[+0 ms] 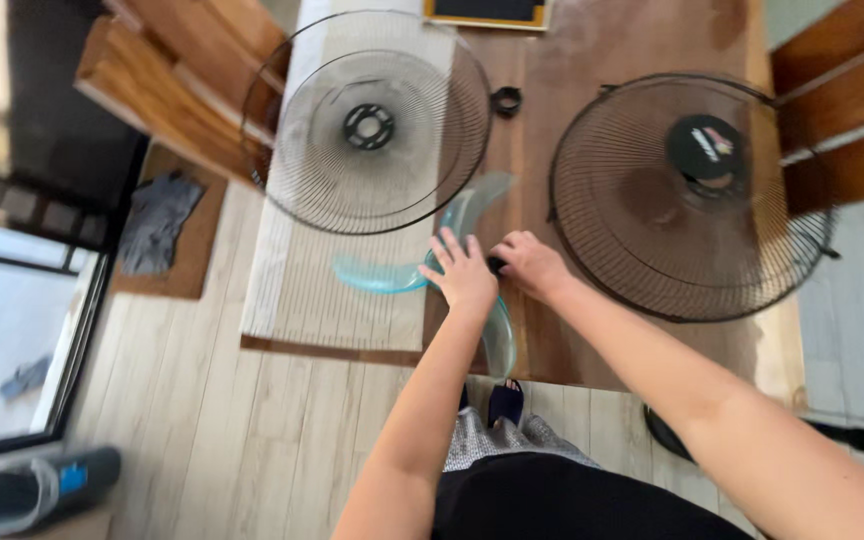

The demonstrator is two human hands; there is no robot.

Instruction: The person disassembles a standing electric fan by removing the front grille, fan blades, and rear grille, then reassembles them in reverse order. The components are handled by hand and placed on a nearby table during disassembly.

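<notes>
Blade [392, 275]: clear blue plastic, flat on the table [592, 60] between two grilles; likely light, springy, slick.
Grip: best at the hub, not the thin tips.
Left hand [464, 275]: fingers spread, pressing the hub.
Right hand [530, 262]: curled at the hub; grip unclear.
Grilles: rear [302, 170], front [612, 230].

Translucent pale-blue plastic fan blade [472, 260]; two black wire fan grilles [367, 125] [687, 195]; brown wooden surface [592, 60]; beige striped woven mat [342, 290].

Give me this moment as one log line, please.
left hand: flat on clear blue fan blade | right hand: at blade hub | two wire fan guards lie beside on wooden table
</notes>
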